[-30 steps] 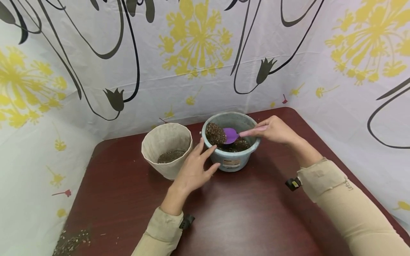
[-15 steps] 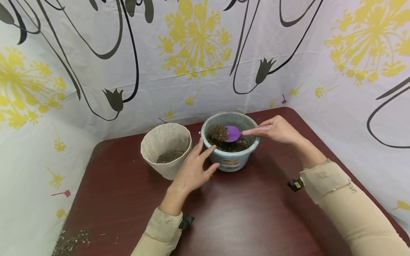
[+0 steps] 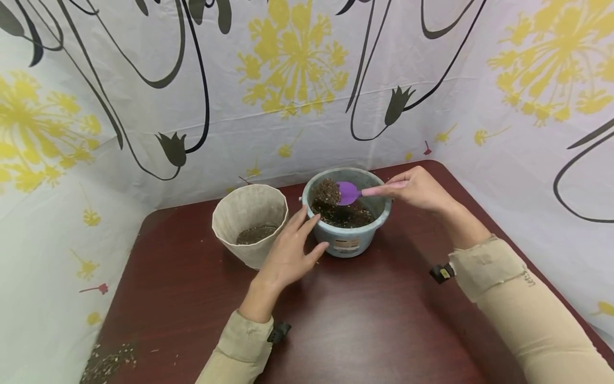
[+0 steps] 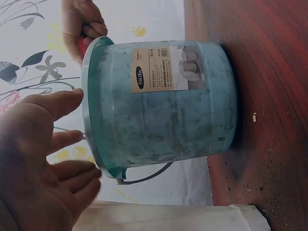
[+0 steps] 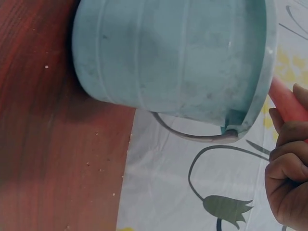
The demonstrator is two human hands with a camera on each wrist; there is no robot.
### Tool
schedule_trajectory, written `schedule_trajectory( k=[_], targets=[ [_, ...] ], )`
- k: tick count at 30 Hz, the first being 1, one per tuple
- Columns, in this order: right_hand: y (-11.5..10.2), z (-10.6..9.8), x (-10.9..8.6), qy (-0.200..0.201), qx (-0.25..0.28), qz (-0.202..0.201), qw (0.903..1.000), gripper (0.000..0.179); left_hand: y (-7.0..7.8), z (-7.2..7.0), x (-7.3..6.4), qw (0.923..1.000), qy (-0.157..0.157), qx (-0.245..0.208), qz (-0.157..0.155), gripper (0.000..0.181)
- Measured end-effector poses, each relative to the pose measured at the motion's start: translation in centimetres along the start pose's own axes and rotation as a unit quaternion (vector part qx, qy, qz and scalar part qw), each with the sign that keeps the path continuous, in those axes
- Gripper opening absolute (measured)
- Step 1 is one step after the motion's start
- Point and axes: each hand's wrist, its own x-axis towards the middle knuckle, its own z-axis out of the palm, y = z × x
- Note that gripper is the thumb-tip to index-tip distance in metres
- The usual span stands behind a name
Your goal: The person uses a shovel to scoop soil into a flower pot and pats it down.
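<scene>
While the right hand [image 3: 422, 191] grips the pink handle [image 3: 382, 190] of a purple trowel [image 3: 348, 193], I see its blade at the mouth of the light-blue plastic bucket [image 3: 331, 238], bearing a heap of dark soil [image 3: 327, 192] over more soil inside. The left hand [image 3: 288, 253] has its fingers spread, tips at the bucket's near-left rim; from my end I can't tell whether all of them touch. Just left of the bucket I have the white faceted pot [image 3: 249, 205], upright, with a shallow layer of soil in its bottom. Both stand on the dark red wood-grain table [image 3: 374, 309], crumbs [image 3: 107, 368] scattered at its near left.
</scene>
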Motion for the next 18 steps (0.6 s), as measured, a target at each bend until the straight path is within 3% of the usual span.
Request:
schedule_trajectory(
  k=[6,12,18],
  targets=[
    [-1.1,0.0,0.3,0.0,-0.013,-0.013,0.9998,0.024,-0.2,-0.3,0.1,0.9987,0.042,-0.005,0.027,0.059],
    [-2.2,0.1,0.7,0.0,-0.02,-0.01,0.9997,0.028,-0.5,-1.0,0.0,0.9918,0.111,-0.01,0.063,0.049],
    [-3.0,0.6,1.1,-0.004,-0.006,-0.036,0.9993,0.026,-1.0,-1.7,-0.3,0.9867,0.151,0.014,0.058,0.044]
  ],
)
